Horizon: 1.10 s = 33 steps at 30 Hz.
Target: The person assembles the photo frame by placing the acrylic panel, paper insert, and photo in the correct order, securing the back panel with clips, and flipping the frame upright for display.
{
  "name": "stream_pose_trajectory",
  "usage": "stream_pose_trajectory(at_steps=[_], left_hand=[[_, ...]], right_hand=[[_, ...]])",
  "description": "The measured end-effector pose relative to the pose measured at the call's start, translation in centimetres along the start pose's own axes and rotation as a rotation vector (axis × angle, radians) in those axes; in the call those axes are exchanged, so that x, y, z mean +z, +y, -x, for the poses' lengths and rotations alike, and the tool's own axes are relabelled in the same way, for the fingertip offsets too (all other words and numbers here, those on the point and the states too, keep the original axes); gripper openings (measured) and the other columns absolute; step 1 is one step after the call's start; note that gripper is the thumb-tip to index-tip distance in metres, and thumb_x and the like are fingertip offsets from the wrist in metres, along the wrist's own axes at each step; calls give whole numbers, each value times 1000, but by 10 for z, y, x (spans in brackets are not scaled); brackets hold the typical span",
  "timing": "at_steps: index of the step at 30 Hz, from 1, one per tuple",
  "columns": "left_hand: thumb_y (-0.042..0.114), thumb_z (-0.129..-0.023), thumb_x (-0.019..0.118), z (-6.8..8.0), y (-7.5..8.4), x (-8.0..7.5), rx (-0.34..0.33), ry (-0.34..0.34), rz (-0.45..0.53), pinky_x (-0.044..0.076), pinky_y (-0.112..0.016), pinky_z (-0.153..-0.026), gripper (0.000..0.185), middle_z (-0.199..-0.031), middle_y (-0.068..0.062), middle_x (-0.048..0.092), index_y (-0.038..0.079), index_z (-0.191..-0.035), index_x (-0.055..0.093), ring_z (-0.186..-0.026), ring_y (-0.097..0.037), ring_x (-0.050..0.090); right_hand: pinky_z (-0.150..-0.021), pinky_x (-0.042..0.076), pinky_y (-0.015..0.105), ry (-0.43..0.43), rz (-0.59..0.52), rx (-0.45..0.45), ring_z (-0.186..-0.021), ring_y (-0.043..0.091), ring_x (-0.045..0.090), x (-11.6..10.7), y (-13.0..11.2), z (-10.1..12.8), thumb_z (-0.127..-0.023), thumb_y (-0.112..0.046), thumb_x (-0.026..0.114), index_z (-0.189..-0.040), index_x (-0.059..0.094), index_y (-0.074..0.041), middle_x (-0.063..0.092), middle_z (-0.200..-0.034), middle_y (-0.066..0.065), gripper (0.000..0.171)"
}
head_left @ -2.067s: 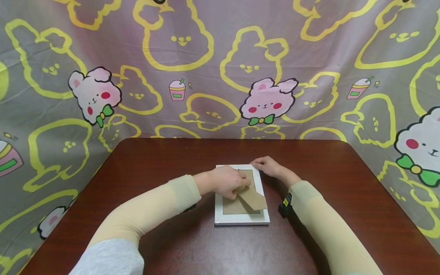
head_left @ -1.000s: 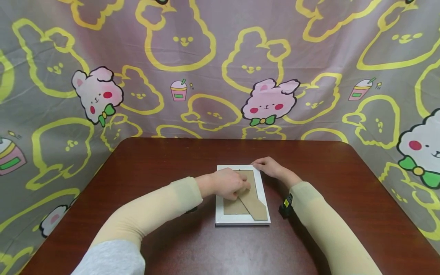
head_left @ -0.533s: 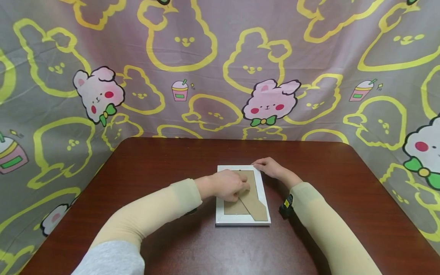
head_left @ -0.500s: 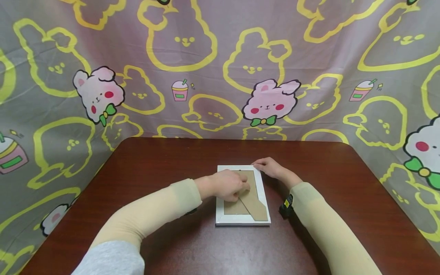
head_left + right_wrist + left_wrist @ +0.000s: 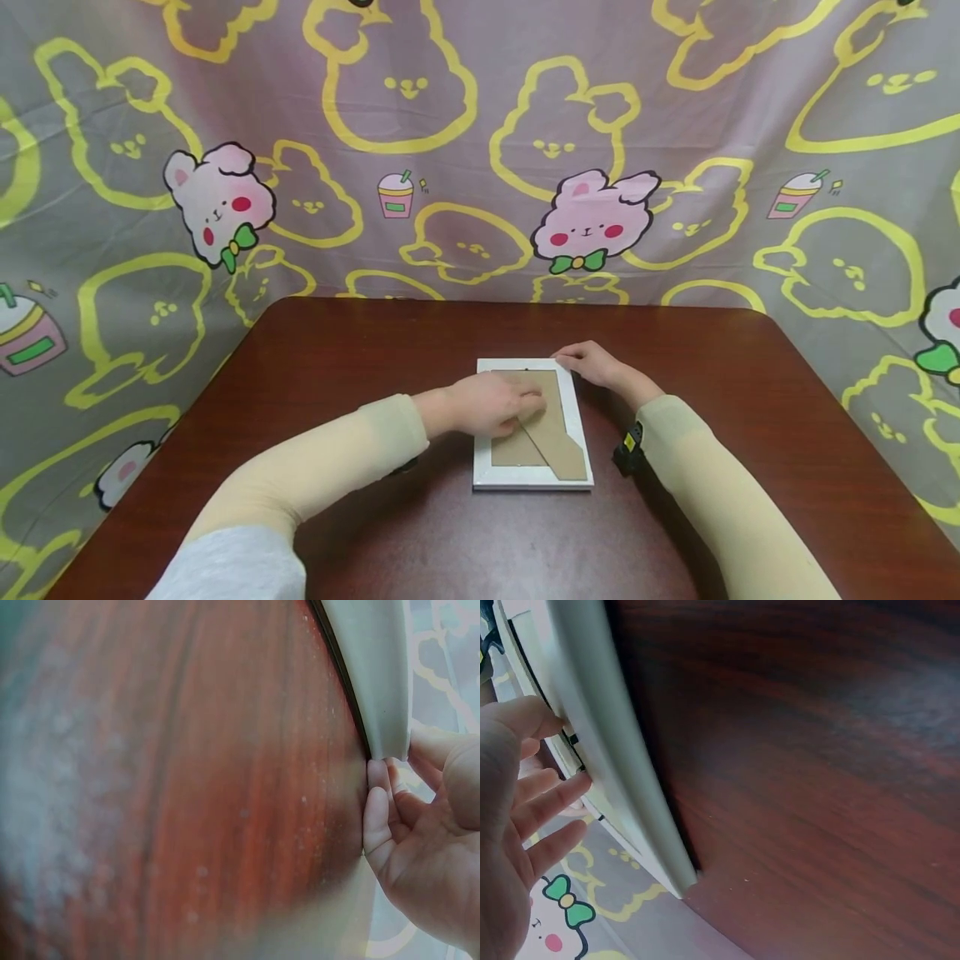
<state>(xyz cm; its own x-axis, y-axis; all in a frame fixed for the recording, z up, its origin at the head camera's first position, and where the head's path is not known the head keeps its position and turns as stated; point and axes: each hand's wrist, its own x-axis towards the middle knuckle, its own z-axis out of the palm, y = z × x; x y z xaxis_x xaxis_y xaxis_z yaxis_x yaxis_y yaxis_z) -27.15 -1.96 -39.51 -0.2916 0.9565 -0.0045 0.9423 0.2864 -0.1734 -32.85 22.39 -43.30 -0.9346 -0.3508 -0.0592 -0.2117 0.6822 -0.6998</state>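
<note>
1. One white rectangular picture frame [image 5: 533, 479] lies face down on the dark red-brown wooden counter [image 5: 750, 400], near the middle. One brown cardboard backing panel [image 5: 513, 450] fills its back, and one brown cardboard easel stand [image 5: 558, 442] lies on that panel.
2. The frame's long axis runs from the near edge of the counter to the far edge, almost straight away from the person. The stand lies slantwise, its broad end pointing toward the frame's near right corner.
3. Two hands are in view, both in beige sleeves [image 5: 330, 467].
4. The left hand [image 5: 487, 404] comes in from the left and lies across the upper half of the backing, palm down. Its fingers [image 5: 551, 806] are nearly straight and slightly apart, touching the back just inside the frame's rim; they grip nothing.
5. The right hand [image 5: 596, 365] rests at the frame's far right corner. In the right wrist view its fingers [image 5: 379, 817] are curled against the corner of the white rim [image 5: 375, 682], with the thumb on the other side, holding that corner.
6. One grey cloth with yellow rabbit outlines [image 5: 480, 125] hangs behind the counter.
</note>
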Motion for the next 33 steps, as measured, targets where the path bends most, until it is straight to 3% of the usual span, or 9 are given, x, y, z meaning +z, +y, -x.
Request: stream_pose_trajectory(at_steps=[4,8,12,19,28,33], left_hand=[[20,-90,63,9,-4,-3,-45,12,37,53,-31,-71,51,-142,-10,49,10,-138,48,-92,-17,63],[30,-94,61,21,-14,-10,-118,21,46,53,-32,-73,54,-146,-11,44,9,-142,45,-104,-18,62],[33,-96,60,35,-31,-14,-253,38,59,52,-35,-81,53,-143,-9,48,11,-142,47,-120,-20,55],[33,-95,61,52,-52,-8,-493,24,150,50,-36,-87,48,-130,-4,58,13,-138,51,-116,-19,57],[46,-95,59,37,-48,11,-634,-81,327,43,-40,-98,60,-136,-8,53,10,-142,46,-124,-22,50],[48,-96,56,21,-48,15,-657,-134,348,47,-38,-90,59,-125,-10,59,7,-138,47,-111,-21,58]], right_hand=[[-80,43,38,-5,10,-3,-91,23,53,-1,1,0,-102,-15,53,-115,70,-3,67,-109,11,25],[-79,43,38,-2,20,-13,-90,24,54,-3,2,0,-101,-15,53,-115,70,-3,67,-109,12,25],[-79,44,38,1,17,-34,-91,24,54,-4,2,1,-101,-14,53,-114,70,-2,67,-110,13,25],[-77,43,36,-5,9,-43,-88,23,54,-3,0,0,-101,-13,53,-114,70,-1,68,-108,13,25],[-79,42,36,0,-6,-21,-89,23,53,-1,0,1,-101,-13,53,-114,70,-1,68,-108,12,25],[-78,42,36,-2,-11,-4,-89,23,53,0,-1,0,-101,-14,53,-116,69,-1,68,-108,12,25]])
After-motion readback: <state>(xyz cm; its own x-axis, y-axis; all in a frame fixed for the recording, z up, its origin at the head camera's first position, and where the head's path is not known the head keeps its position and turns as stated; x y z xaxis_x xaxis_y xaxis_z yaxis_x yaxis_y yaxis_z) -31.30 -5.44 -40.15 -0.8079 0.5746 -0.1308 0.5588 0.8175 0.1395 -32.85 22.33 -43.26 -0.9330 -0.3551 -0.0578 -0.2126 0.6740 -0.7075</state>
